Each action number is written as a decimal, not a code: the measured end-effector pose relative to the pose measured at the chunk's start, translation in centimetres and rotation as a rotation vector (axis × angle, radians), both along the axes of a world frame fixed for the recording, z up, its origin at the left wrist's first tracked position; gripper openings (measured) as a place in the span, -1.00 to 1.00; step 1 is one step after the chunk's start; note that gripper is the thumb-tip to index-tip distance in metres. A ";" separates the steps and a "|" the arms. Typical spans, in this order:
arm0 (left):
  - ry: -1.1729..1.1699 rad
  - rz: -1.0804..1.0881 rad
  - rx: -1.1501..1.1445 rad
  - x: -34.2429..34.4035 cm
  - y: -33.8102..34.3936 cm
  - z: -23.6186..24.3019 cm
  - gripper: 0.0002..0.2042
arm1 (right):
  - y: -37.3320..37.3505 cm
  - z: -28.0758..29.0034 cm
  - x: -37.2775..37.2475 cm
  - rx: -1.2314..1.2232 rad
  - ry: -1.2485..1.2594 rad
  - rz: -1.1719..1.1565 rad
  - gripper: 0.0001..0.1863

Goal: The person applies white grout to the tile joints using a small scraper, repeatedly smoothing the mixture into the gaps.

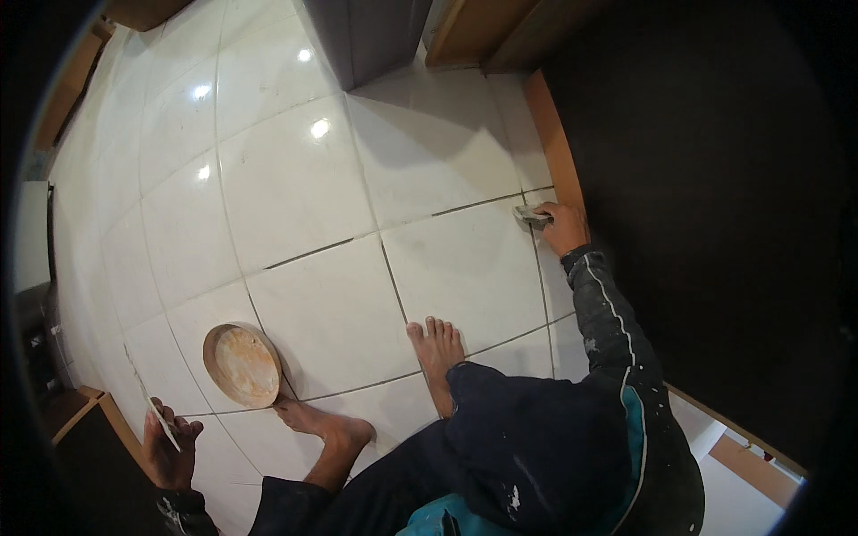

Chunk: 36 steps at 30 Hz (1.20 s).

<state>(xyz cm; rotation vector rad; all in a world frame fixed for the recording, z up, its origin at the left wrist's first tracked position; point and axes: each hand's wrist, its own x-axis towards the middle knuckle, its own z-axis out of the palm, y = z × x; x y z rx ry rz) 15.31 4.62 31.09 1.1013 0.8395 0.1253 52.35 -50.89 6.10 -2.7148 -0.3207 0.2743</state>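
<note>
At the lower left my left hand (172, 454) is closed round a thin, flat, pale tool (163, 422) that looks like a putty knife seen edge-on. My right hand (563, 229) reaches far out to the right and presses a wadded grey-white rag (534, 215) on the white floor tiles (465, 259). The rag lies over a dark joint close to where two joints cross. A round, shallow pan (243, 364) stands on the floor between my left hand and my feet, its inside smeared with whitish and orange-brown residue.
My bare feet (436, 353) are on the tiles beside the pan. A large dark panel with an orange-brown edge (556, 147) borders the floor on the right. The corner of a grey piece of furniture (366, 40) juts in at the top. Brown furniture (85, 411) stands at the left.
</note>
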 end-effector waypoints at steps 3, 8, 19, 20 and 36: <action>-0.038 -0.034 -0.019 0.1 0.2 -0.1 -0.75 | 0.5 1.3 -0.3 0.105 0.083 -0.079 -0.60; -0.035 -0.036 -0.010 0.9 -0.1 0.2 -0.76 | -0.3 -1.3 0.4 0.315 -0.171 -0.093 -0.55; -0.058 -0.072 -0.014 0.1 0.7 -0.3 -0.75 | -2.1 -5.2 -1.2 0.232 -0.256 0.006 -0.56; -0.064 -0.079 -0.025 0.1 0.9 -0.4 -0.75 | -2.1 -4.2 -1.2 0.234 -0.264 0.004 -0.56; 0.249 -0.232 0.136 3.0 -3.0 1.0 -0.62 | 5.0 0.5 0.0 -0.022 -0.048 -0.104 -0.61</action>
